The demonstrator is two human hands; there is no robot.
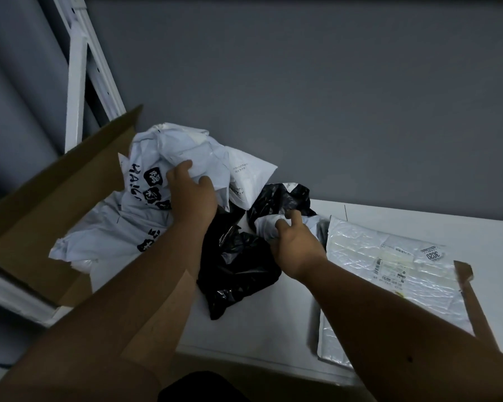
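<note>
Two hands work a heap of parcels. Left hand is curled into the white crumpled plastic mailer with black printed characters, which spills over the brown cardboard box, at ten o'clock from the black glossy plastic bag. Right hand pinches a small grey-white crumpled plastic parcel at the black bag's one o'clock. Pulling either could drag the loose black bag off the white table, since it seems tangled between them.

Dim, flat light. Plain grey wall fills 12 to 3 o'clock. White metal rack with slotted uprights at 10–11 o'clock. White table at 4–6 o'clock, far edge meeting the wall.
</note>
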